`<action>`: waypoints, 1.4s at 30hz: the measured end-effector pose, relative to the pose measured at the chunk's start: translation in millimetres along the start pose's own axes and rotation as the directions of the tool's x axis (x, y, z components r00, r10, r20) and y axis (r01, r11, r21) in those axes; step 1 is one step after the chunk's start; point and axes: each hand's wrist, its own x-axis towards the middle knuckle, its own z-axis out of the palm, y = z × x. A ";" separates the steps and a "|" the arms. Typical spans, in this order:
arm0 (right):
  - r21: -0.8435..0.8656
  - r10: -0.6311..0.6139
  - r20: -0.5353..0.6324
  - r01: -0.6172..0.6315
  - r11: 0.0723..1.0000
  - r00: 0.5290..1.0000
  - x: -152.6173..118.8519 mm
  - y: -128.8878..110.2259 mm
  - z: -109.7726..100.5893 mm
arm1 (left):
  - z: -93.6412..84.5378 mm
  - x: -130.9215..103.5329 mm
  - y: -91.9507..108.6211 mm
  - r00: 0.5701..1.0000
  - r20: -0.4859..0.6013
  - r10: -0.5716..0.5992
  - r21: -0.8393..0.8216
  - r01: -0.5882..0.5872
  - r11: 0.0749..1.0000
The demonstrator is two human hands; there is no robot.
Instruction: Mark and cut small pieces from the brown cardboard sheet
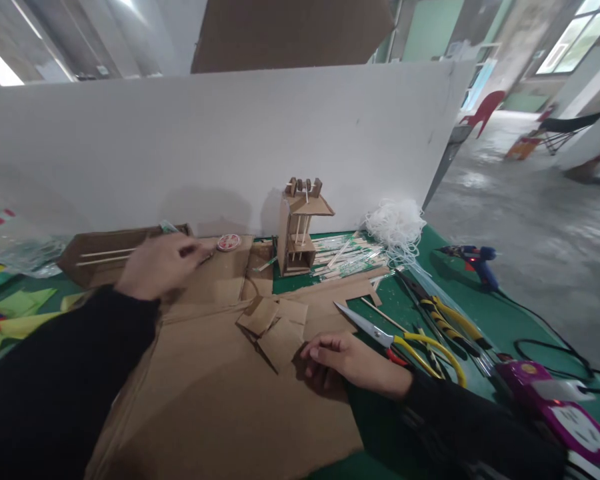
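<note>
My left hand (163, 262) reaches over the cardboard at the back left, blurred by motion. Its thumb and forefinger are pinched together; what they may hold is too blurred to name. Just right of the fingertips lies a small round red-and-white tin (229, 243). My right hand (336, 362) rests on the large cardboard sheet (220, 407) with its fingers curled, and nothing shows in them. Beside those fingers lie several small cut cardboard pieces (283, 340). Behind them stands an upright cardboard model (284, 233) with thin sticks inside and small discs on top.
Yellow-handled scissors (375, 327) and pliers (443, 317) lie right of my right hand. Farther right are a glue gun (473, 260) and a purple power strip (545, 400) with cables. Wrapped sticks (347, 257), white string (397, 227) and a cardboard trough (115, 247) line the white board (220, 147).
</note>
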 end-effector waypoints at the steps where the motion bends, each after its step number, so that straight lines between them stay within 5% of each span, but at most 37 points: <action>1: -0.001 -0.002 -0.001 0.002 1.000 1.000 -0.4 -0.4 0.1 | 4.1 -8.9 19.0 0.996 0.046 0.081 -0.052 -0.079 0.996; 5: -0.014 -0.025 -0.044 0.025 1.000 0.999 -1.9 -2.2 0.6 | 33.3 -50.8 84.9 0.903 0.168 0.394 -0.245 -0.349 0.904; 8: -0.017 -0.059 -0.134 0.057 0.998 0.989 -1.1 -2.3 -0.7 | 56.2 -72.8 108.3 0.841 0.170 0.513 -0.302 -0.451 0.840; 14: -0.063 -0.125 -0.274 0.112 0.992 0.953 1.6 -3.1 -5.0 | 71.4 -78.6 111.7 0.859 0.101 0.503 -0.294 -0.457 0.840; 22: -0.140 -0.156 -0.115 0.139 0.980 0.981 -12.5 -14.4 5.8 | 69.1 -95.7 133.6 0.875 -0.123 0.468 -0.402 -0.475 0.783; 28: -0.054 -0.131 -0.122 0.126 0.991 0.984 -30.6 -25.4 -2.9 | 84.9 -101.4 134.8 0.885 -0.305 0.351 -0.405 -0.454 0.794; 35: -0.063 -0.098 -0.156 0.090 0.994 0.983 -42.8 -15.5 -12.4 | 98.8 -107.0 136.1 0.945 -0.236 0.227 -0.573 -0.324 0.753; 42: -0.077 -0.105 -0.131 0.096 0.992 0.986 -42.0 -7.9 -12.0 | 99.3 -102.7 134.9 0.949 -0.147 0.278 -0.629 -0.307 0.714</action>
